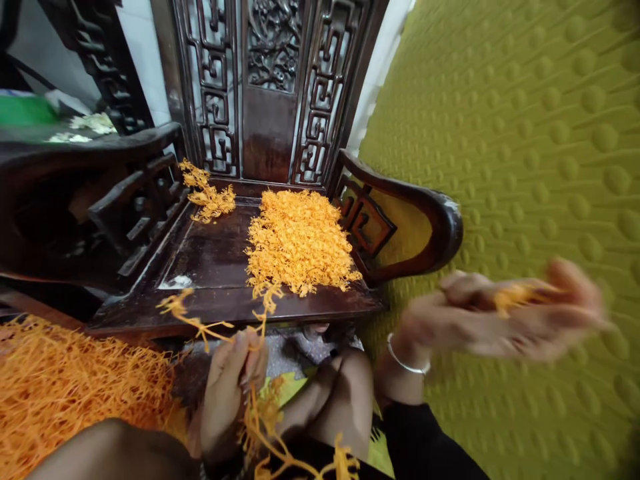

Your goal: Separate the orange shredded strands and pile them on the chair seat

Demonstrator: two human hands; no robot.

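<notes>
The right hand (pixel 480 327) is all blur, the orange piece (pixel 515 298) in it smeared; the orange heap (pixel 75 387) runs off the left edge, the strand (pixel 287 459) under the left hand (pixel 227 377) off the bottom!

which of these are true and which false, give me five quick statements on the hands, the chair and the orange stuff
1. The left hand holds branching orange strands. True.
2. Nothing orange shows at the right hand. False: an orange piece shows there, though motion blur hides how it is held.
3. A pale bracelet circles the right wrist. True.
4. The smaller orange clump lies at the front right of the armchair seat. False: it lies at the back left.
5. The large tangled orange heap is at the picture's lower left. True.
</notes>
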